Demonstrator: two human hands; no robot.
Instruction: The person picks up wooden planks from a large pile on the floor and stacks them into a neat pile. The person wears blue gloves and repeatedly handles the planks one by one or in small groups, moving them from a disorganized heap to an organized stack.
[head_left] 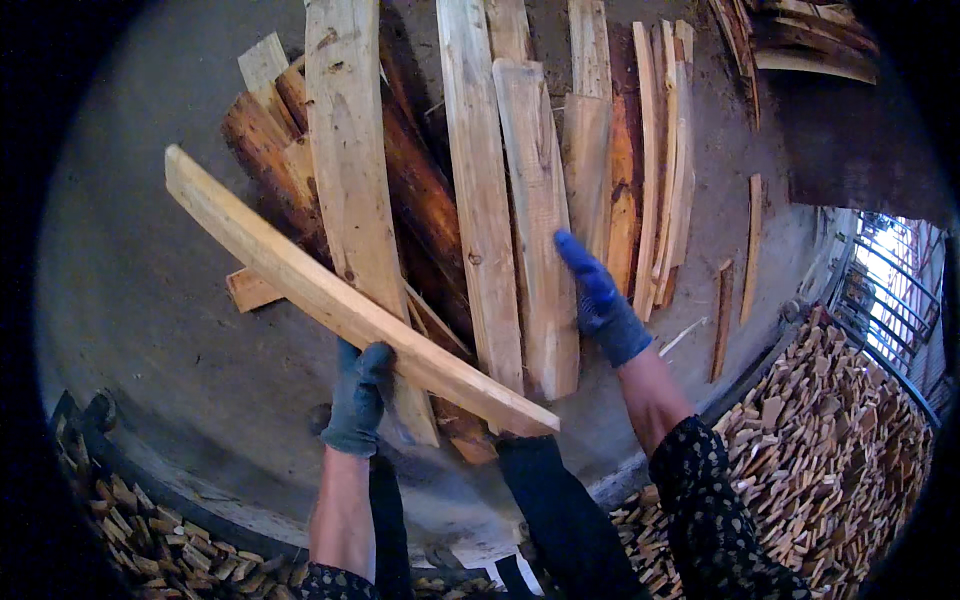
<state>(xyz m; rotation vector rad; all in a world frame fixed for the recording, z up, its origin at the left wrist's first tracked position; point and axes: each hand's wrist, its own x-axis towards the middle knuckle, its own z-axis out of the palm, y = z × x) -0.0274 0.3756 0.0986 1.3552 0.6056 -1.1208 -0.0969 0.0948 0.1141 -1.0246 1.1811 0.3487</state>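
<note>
In a grey-blue work glove, my left hand (356,402) is closed around a long pale wooden plank (350,314). This plank slants from upper left to lower right, over the lower ends of other boards. Some of my left fingers are hidden behind it. My right hand (603,308), in a blue glove, is open with its fingers stretched out at the right edge of a shorter pale board (540,235). Whether it touches that board I cannot tell. Left of that board lies a longer pale board (478,200), and a wide one (347,150) lies farther left.
Bark-covered slabs (425,195) lie beneath the boards. Thin strips (658,170) are at their right, with loose sticks (751,245) on the floor beyond. Small wood pieces are heaped at lower right (820,430) and lower left (185,545). More slabs (815,50) are stacked at upper right.
</note>
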